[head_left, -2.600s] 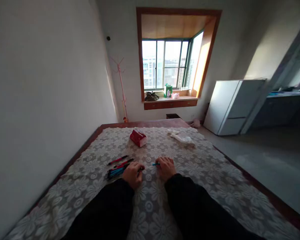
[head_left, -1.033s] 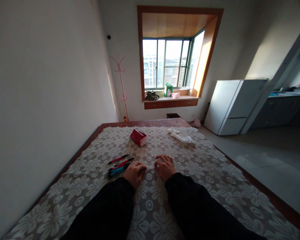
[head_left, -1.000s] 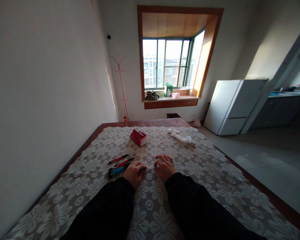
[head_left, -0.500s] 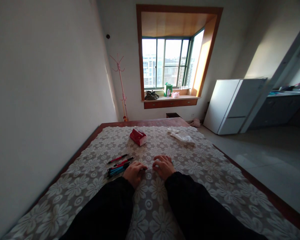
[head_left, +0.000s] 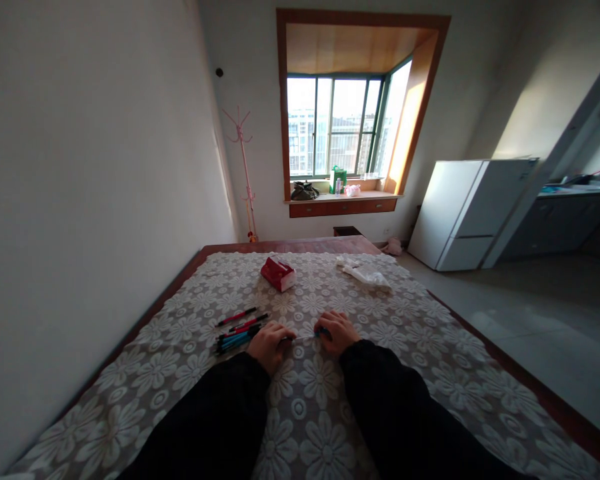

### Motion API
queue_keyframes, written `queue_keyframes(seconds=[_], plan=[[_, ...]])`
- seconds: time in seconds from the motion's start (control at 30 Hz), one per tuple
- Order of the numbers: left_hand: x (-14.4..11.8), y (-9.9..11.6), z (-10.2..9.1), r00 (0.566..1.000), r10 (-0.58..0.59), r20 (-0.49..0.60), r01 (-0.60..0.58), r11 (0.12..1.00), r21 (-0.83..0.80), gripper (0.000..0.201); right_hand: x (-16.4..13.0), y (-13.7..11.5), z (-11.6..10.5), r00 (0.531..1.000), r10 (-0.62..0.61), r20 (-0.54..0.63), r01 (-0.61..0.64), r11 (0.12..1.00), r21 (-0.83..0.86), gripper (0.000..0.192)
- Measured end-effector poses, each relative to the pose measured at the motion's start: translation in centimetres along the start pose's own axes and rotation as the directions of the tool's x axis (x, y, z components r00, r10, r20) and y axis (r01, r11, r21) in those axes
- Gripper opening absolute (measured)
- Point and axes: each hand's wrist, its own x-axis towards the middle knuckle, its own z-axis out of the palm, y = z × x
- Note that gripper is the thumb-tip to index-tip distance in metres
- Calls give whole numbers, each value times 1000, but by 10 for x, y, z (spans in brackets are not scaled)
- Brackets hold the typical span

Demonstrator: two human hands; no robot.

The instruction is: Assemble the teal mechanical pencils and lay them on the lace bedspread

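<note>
My left hand (head_left: pixel 271 347) rests low over the patterned tablecloth (head_left: pixel 299 437), its fingers pinched on something small with a dark tip. Just across from it, my right hand (head_left: pixel 337 332) is closed on a blue pen part (head_left: pixel 318 331), mostly hidden by the fingers. A thin pale line spans the gap between the hands; I cannot tell if it is part of what they hold. Left of my left hand lies a bunch of blue pens (head_left: pixel 234 341), several together. Two red pens (head_left: pixel 237 317) lie just beyond them.
A red tissue pack (head_left: pixel 278 274) sits farther back on the table, with a crumpled white plastic bag (head_left: pixel 367 275) to its right. A wall (head_left: pixel 105 167) runs along the left table edge. Past the table stand a pink coat rack (head_left: pixel 245 163) and a white fridge (head_left: pixel 447 210).
My right hand has moved a little to the right, away from the left one, and the blue pen part now shows at its fingertips. My left hand stays in place.
</note>
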Motion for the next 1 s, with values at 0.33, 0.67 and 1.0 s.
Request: queue_keyframes(seconds=[0.33, 0.67, 1.0], plan=[[1, -3, 4, 1000, -9, 12, 9, 999, -49, 24, 4, -17, 10, 994, -76, 72, 72, 996, 59, 17], [-2, 10, -2, 995, -43, -94, 50, 996, 76, 24, 2, -19, 8, 999, -29, 13, 29, 999, 36, 24], [-1, 2, 1, 1000, -3, -15, 3, 1000, -12, 25, 4, -19, 14, 995, -87, 49, 83, 993, 88, 18]])
